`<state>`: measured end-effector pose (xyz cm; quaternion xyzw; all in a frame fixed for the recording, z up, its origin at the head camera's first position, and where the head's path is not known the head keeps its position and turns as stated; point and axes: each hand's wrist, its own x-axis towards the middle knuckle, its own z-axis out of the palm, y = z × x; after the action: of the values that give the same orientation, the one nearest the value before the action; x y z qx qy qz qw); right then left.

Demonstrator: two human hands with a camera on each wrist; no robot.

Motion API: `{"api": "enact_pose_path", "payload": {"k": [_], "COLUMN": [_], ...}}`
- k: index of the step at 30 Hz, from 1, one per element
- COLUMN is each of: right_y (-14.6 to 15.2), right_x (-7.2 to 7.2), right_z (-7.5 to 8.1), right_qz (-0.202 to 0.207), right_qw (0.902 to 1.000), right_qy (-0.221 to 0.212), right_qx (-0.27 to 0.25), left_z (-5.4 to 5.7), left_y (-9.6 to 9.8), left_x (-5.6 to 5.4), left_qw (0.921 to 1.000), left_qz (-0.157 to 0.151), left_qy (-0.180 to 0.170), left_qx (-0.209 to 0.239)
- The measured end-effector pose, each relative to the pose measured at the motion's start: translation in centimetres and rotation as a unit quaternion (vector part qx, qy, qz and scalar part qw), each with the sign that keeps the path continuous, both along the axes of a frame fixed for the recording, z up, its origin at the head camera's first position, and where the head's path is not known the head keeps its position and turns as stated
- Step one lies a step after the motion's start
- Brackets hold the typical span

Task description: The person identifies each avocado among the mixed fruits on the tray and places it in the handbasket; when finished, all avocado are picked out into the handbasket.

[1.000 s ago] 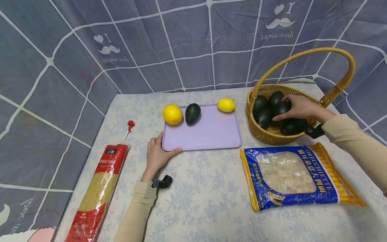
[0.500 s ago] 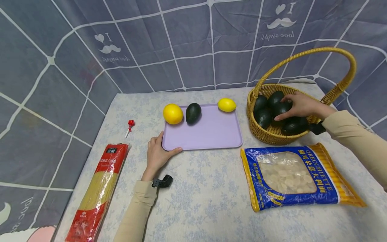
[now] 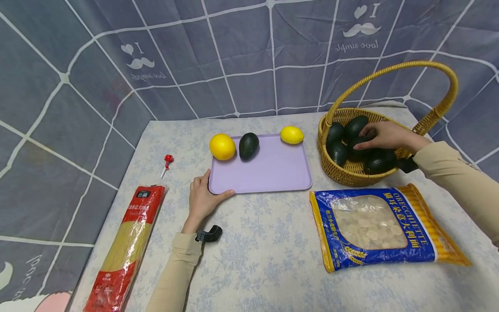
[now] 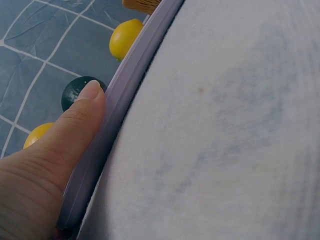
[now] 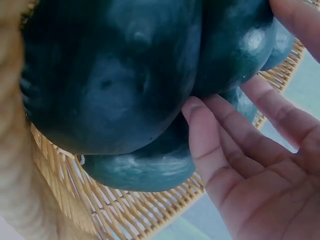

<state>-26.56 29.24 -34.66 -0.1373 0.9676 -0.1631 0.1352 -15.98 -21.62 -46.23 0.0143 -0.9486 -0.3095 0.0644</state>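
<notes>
In the head view, my left hand (image 3: 202, 197) holds the near-left corner of a lilac tray (image 3: 273, 173), its thumb along the front edge. The left wrist view shows that thumb (image 4: 82, 125) across the tray rim (image 4: 125, 80). My right hand (image 3: 383, 136) reaches into a wicker basket (image 3: 351, 177) of dark green avocados. Its thumb and fingers are around one avocado (image 3: 355, 151), also seen in the right wrist view as the avocado (image 5: 232, 45) between the digits. Neighbouring avocados (image 5: 110, 80) crowd against the fingers. A single avocado (image 3: 248, 146) lies on the tray.
A round yellow fruit (image 3: 222, 147) and a lemon (image 3: 291, 135) sit at the tray's far corners. A blue orecchiette bag (image 3: 374, 227) lies before the basket. A spaghetti pack (image 3: 126, 247) and a red lollipop (image 3: 168, 162) lie left. The basket handle (image 3: 413, 65) arches above.
My right hand has shifted slightly, with its fingers drawn in more, and the avocado under it now sits lower and further left. The left hand and tray have stayed put.
</notes>
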Motion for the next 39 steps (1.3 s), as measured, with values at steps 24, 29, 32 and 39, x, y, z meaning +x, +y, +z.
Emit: {"api": "enact_pose_path", "payload": {"k": [24, 29, 32, 39], "right_y": [0.3, 0.5, 0.6, 0.7], "right_x": [0.7, 1.0, 1.1, 1.6], "right_z": [0.3, 0.3, 0.4, 1.3], "right_qz": [0.003, 0.0, 0.003, 0.008], "right_qw": [0.9994, 0.9991, 0.9994, 0.9997], "right_qy": [-0.02, -0.026, -0.019, 0.005], "right_qx": [-0.03, -0.033, -0.028, -0.02], "left_z": [0.2, 0.2, 0.2, 0.2], "left_y": [0.0, 0.0, 0.0, 0.1], "left_x": [0.2, 0.1, 0.1, 0.1], "left_qw": [1.0, 1.0, 1.0, 1.0], "left_qz": [-0.002, -0.003, -0.002, -0.004], "left_qy": [-0.001, 0.003, 0.002, 0.003], "left_qx": [0.004, 0.004, 0.002, -0.001]}}
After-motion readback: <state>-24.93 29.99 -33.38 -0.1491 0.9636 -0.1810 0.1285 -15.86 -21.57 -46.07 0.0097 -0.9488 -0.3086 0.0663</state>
